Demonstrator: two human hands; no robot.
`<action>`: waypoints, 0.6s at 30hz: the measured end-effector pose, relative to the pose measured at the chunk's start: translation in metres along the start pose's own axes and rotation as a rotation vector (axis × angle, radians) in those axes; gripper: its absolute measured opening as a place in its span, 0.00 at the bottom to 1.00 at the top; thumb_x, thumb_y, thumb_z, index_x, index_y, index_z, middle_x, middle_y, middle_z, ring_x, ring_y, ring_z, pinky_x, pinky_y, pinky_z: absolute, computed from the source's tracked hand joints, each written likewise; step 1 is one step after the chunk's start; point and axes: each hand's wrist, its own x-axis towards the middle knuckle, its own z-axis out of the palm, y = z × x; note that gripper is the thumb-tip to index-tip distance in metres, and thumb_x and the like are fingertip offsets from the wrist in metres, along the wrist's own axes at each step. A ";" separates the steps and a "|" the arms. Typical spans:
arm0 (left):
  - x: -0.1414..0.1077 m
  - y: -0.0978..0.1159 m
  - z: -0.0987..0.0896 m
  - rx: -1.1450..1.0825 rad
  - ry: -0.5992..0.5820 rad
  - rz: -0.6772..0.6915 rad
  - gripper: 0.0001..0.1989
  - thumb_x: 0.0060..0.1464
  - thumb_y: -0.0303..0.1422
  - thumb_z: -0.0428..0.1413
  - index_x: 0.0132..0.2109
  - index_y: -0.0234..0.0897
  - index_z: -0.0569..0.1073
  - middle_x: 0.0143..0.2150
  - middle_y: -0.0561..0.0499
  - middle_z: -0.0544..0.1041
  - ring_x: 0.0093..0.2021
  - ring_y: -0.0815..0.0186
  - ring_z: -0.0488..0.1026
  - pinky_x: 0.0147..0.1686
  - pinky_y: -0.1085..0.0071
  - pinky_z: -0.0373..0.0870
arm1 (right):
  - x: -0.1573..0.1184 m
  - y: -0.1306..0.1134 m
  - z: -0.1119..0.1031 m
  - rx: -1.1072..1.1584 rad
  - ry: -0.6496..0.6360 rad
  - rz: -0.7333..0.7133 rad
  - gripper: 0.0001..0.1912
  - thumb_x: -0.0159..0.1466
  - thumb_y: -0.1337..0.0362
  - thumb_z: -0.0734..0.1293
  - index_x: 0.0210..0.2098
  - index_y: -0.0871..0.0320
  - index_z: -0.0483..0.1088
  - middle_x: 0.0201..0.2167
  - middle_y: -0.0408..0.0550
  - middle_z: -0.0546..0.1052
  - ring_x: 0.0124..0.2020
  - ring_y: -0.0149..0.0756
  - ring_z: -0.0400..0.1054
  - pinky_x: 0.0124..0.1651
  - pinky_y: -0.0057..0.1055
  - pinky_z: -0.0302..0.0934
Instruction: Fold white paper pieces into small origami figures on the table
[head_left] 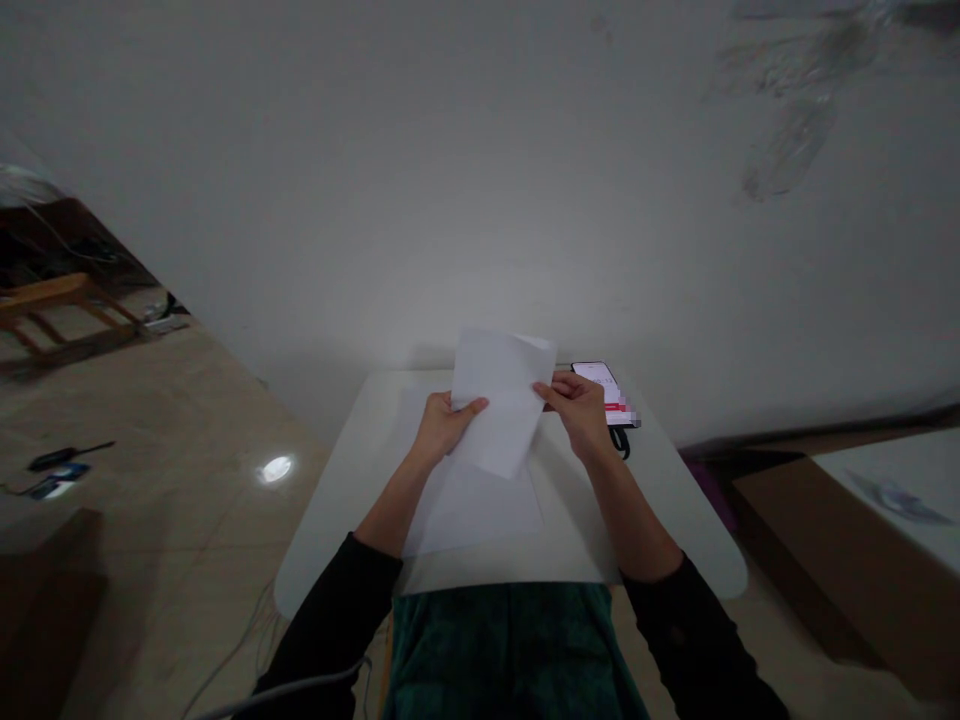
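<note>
Between my hands a folded sheet of white paper point(501, 400) is held up, tilted, above the table. My left hand point(444, 425) grips its left edge, thumb on the near face and fingers behind. At the right edge, my right hand point(577, 408) pinches the paper between thumb and fingers. The top right corner shows a second layer slightly apart. Beneath, another white sheet point(472, 515) lies flat on the white table point(345, 500), partly covered by the held paper and my left arm.
A lit phone point(600, 385) lies behind my right hand, with a black loop point(620, 442) beside it. The wall point(480, 200) rises at the table's far edge. A cardboard box point(847, 550) stands at right; a wooden stool point(67, 300) is on the floor at far left.
</note>
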 end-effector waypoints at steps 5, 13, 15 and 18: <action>0.000 -0.001 -0.002 0.042 -0.046 -0.037 0.15 0.43 0.38 0.66 0.33 0.29 0.78 0.29 0.46 0.80 0.24 0.67 0.73 0.21 0.75 0.65 | 0.005 -0.001 -0.006 -0.006 0.030 -0.021 0.19 0.45 0.58 0.77 0.35 0.60 0.76 0.29 0.48 0.81 0.27 0.36 0.73 0.32 0.34 0.69; -0.001 -0.003 -0.003 0.060 -0.090 -0.034 0.12 0.41 0.37 0.66 0.27 0.31 0.76 0.24 0.48 0.77 0.21 0.67 0.70 0.20 0.74 0.61 | 0.012 -0.005 -0.020 -0.053 0.020 -0.072 0.24 0.41 0.62 0.79 0.38 0.58 0.76 0.30 0.46 0.81 0.31 0.36 0.74 0.37 0.36 0.70; -0.001 -0.003 -0.002 0.059 -0.108 -0.050 0.12 0.41 0.37 0.66 0.26 0.32 0.76 0.23 0.48 0.76 0.21 0.67 0.69 0.19 0.74 0.61 | 0.013 -0.004 -0.023 -0.080 0.054 -0.050 0.23 0.41 0.59 0.79 0.35 0.60 0.77 0.28 0.46 0.81 0.28 0.36 0.74 0.35 0.36 0.70; -0.001 -0.004 0.001 0.056 -0.126 -0.061 0.12 0.41 0.37 0.66 0.27 0.32 0.77 0.24 0.46 0.77 0.21 0.66 0.70 0.19 0.73 0.62 | 0.015 -0.003 -0.027 -0.093 0.098 -0.036 0.21 0.43 0.56 0.78 0.34 0.61 0.78 0.26 0.47 0.80 0.25 0.35 0.72 0.32 0.35 0.70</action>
